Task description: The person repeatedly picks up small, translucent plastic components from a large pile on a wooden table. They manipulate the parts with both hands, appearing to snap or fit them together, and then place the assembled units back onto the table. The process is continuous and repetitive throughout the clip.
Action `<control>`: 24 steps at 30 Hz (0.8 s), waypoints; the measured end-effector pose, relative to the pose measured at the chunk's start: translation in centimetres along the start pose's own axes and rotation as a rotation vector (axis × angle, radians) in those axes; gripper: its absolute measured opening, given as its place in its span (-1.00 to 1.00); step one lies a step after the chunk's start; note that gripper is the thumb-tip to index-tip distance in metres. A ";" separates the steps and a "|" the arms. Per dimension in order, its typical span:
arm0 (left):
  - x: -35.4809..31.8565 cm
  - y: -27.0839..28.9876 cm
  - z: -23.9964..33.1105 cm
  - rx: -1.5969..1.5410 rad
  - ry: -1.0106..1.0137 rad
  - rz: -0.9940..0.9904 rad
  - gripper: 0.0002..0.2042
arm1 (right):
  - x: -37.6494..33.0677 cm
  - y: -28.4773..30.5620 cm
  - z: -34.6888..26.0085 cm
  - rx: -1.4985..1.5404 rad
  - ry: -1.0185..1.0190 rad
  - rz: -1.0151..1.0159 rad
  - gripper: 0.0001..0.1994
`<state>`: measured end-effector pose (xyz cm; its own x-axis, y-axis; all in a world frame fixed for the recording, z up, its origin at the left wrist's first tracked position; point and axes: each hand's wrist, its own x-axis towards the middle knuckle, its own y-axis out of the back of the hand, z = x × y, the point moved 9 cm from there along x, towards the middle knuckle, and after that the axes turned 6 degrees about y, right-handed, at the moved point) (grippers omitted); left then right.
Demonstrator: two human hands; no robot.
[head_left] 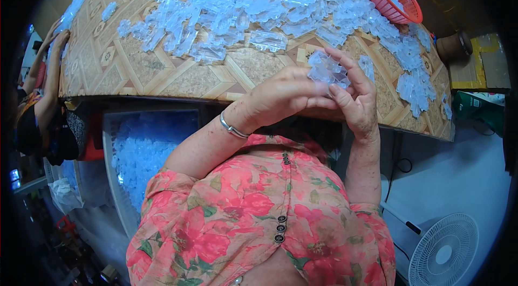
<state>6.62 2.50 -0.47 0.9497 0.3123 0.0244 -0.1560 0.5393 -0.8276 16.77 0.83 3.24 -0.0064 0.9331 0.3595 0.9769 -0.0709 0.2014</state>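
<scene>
Just above the table's near edge, my right hand holds a small clump of clear plastic pieces, its thumb and fingers closed round them. My left hand reaches in from the left with its fingers together, gripping the lower left side of the same clump. How many pieces are in it I cannot tell. A wide heap of similar clear, notched plastic pieces spreads over the wood-patterned table beyond my hands. One loose piece lies just right of my right hand.
At the far right a red plastic basket holds more pieces. Below the table's left part stands a bin full of clear pieces. Another person's hands work at the left edge. A white fan stands at the lower right.
</scene>
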 end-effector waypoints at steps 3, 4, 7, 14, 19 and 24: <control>0.6 1.2 -0.3 -0.130 0.017 0.073 -0.53 | 0.2 0.0 -0.4 -0.062 0.079 -0.075 -0.50; 0.8 1.7 -0.5 -0.113 0.039 0.130 -0.50 | 0.2 0.0 -0.6 -0.095 0.118 -0.096 -0.51; 0.8 1.5 -0.6 -0.145 0.029 0.167 -0.43 | -0.5 2.2 -0.5 -0.175 0.101 0.050 -0.53; 0.8 1.8 2.2 -0.160 -0.166 0.180 -0.40 | -3.9 10.0 2.7 -1.197 -0.088 0.375 -0.65; 1.6 1.8 1.2 -0.317 -0.138 0.169 -0.39 | -4.2 9.9 3.2 -1.010 -0.211 0.423 -0.73; 2.1 1.4 0.6 -0.220 -0.124 0.176 -0.37 | -4.8 10.0 3.1 -0.485 -0.103 0.681 -0.76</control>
<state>8.24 4.38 -1.26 0.8710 0.4859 -0.0730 -0.2395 0.2901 -0.9265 27.24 -3.24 0.77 0.5933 0.6578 0.4640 0.5602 -0.7514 0.3487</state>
